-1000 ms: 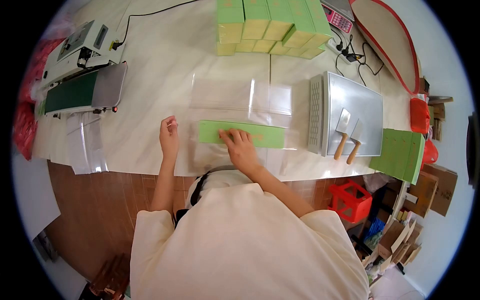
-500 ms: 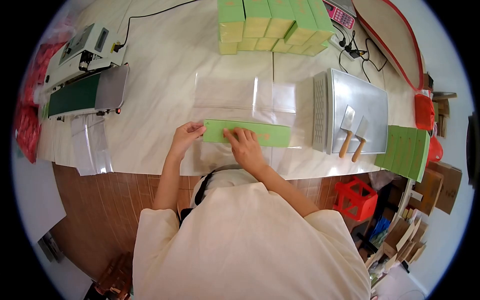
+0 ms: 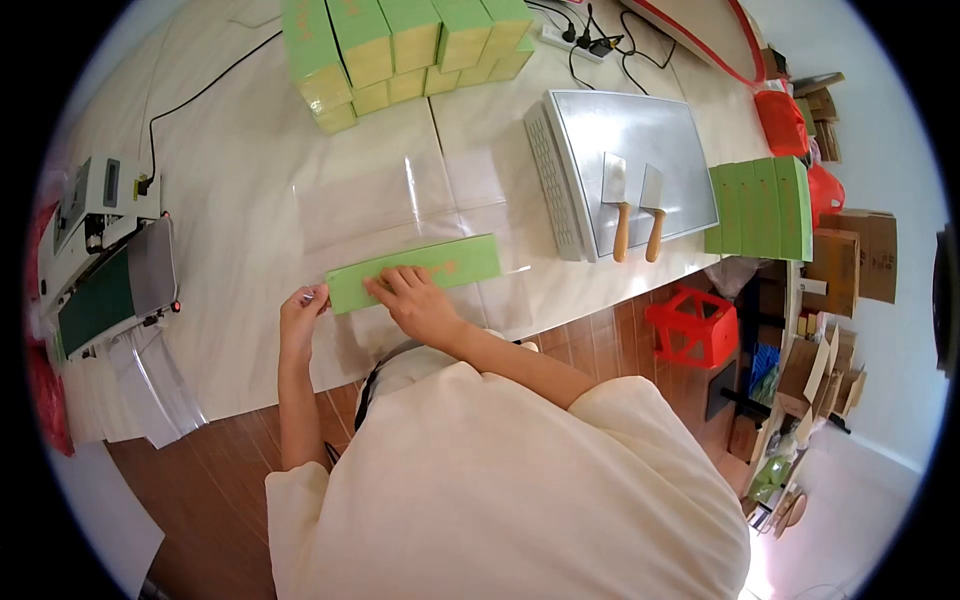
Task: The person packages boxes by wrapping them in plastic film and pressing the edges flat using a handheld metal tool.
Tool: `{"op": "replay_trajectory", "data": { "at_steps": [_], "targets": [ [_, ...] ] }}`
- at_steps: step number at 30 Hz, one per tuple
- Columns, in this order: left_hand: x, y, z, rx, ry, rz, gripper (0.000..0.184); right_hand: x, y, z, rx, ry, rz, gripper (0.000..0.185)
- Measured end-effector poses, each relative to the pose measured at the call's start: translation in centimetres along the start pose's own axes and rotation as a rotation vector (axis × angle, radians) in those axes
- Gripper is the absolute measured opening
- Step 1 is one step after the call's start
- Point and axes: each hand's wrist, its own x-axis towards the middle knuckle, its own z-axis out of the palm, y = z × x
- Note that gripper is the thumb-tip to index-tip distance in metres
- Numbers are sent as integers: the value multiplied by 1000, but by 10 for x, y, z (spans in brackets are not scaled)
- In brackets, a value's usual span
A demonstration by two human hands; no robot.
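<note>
A long, narrow light-green box (image 3: 470, 258) lies on the table close to my body, with clear plastic film (image 3: 350, 205) spread around it. My right hand (image 3: 418, 302) rests on top of the box, fingers laid out across its middle. At the box's left end, my left hand (image 3: 303, 318) pinches with thumb and forefinger. A shiny bit of clear film shows at those fingertips, right beside the box corner.
Several green boxes (image 3: 390, 45) are stacked at the back. Two wooden-handled scrapers (image 3: 622, 210) lie on a metal-topped machine (image 3: 660, 130) to the right. A small conveyor machine (image 3: 115, 290) stands left, and more green boxes (image 3: 755, 205) stand upright far right.
The camera view has turned, so the table and everything on it appear shifted left and tilted. Both hands keep nearly the same places at the green box.
</note>
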Motion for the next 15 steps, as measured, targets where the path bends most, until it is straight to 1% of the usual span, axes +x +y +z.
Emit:
{"op": "replay_trajectory", "data": {
  "at_steps": [15],
  "targets": [
    [-2,0,1,-21,23,-28,26,-1,1,3,-15,-12,-11,52]
  ]
}}
